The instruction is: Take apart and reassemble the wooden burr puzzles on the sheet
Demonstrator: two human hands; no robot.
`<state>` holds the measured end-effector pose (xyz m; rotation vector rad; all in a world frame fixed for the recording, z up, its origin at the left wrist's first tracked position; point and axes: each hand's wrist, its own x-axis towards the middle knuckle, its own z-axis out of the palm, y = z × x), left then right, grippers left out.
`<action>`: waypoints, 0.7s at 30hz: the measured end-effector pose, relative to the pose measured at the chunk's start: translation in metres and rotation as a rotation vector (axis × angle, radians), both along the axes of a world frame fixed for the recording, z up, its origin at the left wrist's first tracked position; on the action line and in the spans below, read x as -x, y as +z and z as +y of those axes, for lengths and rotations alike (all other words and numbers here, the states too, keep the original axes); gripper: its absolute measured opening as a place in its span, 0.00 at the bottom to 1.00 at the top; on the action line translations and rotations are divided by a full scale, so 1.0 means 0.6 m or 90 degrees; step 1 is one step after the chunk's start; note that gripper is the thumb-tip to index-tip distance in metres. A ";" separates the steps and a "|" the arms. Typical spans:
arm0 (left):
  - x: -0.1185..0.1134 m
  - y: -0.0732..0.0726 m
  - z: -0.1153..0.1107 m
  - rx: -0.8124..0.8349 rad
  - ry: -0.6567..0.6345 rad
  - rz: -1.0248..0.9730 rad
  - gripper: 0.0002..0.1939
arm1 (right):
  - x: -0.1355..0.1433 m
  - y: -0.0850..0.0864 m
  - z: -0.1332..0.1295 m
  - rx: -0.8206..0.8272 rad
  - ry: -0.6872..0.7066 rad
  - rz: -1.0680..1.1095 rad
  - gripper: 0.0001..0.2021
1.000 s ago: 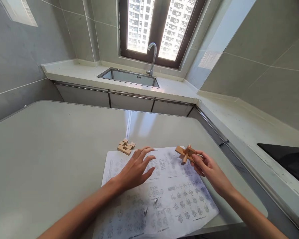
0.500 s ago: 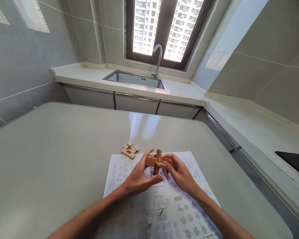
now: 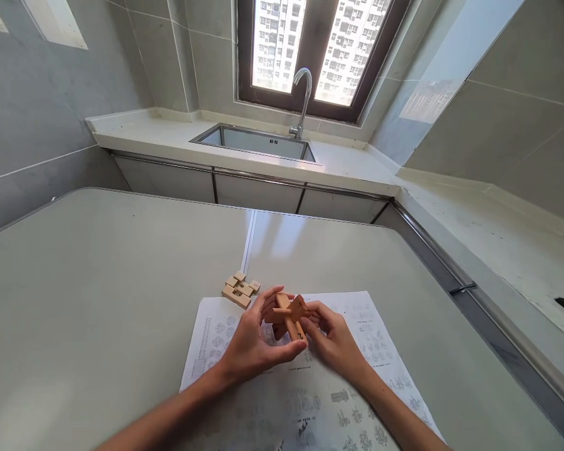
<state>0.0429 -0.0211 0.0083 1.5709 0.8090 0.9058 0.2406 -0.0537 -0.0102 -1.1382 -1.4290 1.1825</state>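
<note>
A reddish-brown wooden puzzle of crossed bars [image 3: 287, 316] is held up between my two hands, above a printed paper sheet [image 3: 282, 401]. My left hand [image 3: 254, 341] grips it from the left, thumb beneath the near end and fingers behind. On the right side, my right hand [image 3: 331, 335] has its fingers closed against the bars; its fingertips are partly hidden. A dark mark shows on the bar end that points toward me. Behind the sheet's top left edge lies a paler wooden block puzzle [image 3: 237, 295], touched by neither hand.
The pale table [image 3: 122, 282] spreads around the sheet. Beyond it stands a white counter [image 3: 141, 134] with a sink [image 3: 258, 143] and a curved faucet [image 3: 303, 94] under a window. Another counter [image 3: 507, 219] runs along the right.
The brown puzzle has been turned and tilted in my hands, so its once upright bar now slants and a marked end faces me. The view has shifted slightly.
</note>
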 end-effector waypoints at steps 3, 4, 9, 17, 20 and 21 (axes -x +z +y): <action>-0.002 -0.002 -0.001 -0.027 -0.003 -0.001 0.38 | -0.007 -0.001 -0.001 -0.015 -0.039 -0.034 0.13; -0.003 -0.004 -0.002 -0.044 0.000 0.010 0.38 | -0.010 -0.001 -0.001 -0.023 -0.064 -0.039 0.13; -0.005 -0.017 -0.003 -0.179 0.037 0.133 0.47 | -0.029 0.000 -0.003 -0.020 -0.143 0.031 0.16; -0.006 -0.029 -0.011 -0.267 -0.019 0.166 0.54 | -0.024 0.005 -0.007 0.050 -0.017 -0.018 0.20; -0.005 -0.031 -0.012 -0.267 -0.014 0.149 0.57 | -0.023 0.008 -0.006 0.073 0.022 0.008 0.22; -0.005 -0.032 -0.011 -0.267 -0.010 0.146 0.56 | -0.023 0.010 -0.006 0.078 0.029 0.020 0.22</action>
